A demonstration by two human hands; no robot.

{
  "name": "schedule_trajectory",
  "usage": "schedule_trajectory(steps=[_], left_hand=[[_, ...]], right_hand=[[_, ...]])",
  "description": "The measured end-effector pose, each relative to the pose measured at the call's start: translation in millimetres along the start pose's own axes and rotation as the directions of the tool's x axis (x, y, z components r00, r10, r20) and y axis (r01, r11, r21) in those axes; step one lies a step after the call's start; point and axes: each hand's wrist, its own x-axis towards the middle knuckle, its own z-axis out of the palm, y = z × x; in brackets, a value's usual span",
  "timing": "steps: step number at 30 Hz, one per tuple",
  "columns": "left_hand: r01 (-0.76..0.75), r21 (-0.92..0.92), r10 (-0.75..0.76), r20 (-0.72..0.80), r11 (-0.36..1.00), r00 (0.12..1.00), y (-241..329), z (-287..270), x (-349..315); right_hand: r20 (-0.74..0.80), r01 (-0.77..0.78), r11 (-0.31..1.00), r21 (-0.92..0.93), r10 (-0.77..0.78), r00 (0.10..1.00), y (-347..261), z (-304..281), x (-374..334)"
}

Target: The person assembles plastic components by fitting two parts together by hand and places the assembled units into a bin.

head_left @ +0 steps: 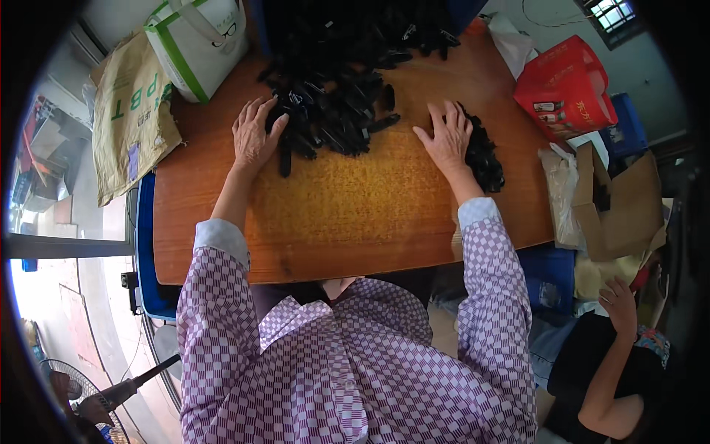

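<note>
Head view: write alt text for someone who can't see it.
A person's open left hand is at the edge of a large heap of long black pieces on a brown wooden table; the open right hand is beside a smaller black heap. A boxy red bag stands at right.

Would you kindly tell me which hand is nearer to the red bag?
Right. The right hand is left of the red bag, beside the small black heap; the left hand is farther left, beside the larger black heap.

daylight glares at left, the larger black pile loses detail in shadow, and edges bend and darken.
</note>
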Motion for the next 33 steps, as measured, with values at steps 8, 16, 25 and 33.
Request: schedule_trajectory(steps=[8, 16, 25, 33], left_hand=[[0.013, 0.012, -0.013, 0.009, 1.0, 1.0, 5, -5, -2], [-0.026, 0.018, 0.026, -0.007, 0.999, 1.0, -2, -3, -2], [-0.07, 0.004, 0.07, -0.044, 0.998, 0.997, -2, 1, -7], [-0.055, -0.049, 0.053, -0.036, 0.997, 0.998, 1, -8, -21]], right_hand=[[0.473, -0.233, 0.968, -0.094, 0.249, 0.845, 51, 13, 38], [0.285, -0.079, 0.997, -0.01, 0.078, 0.955, 13, 3, -8], [0.268, -0.021, 0.976, 0.218, -0.04, 0.963, -16, -35, -59], [0.02, 0.036, 0.931, 0.363, -0.047, 0.999, 31, -84, -64]])
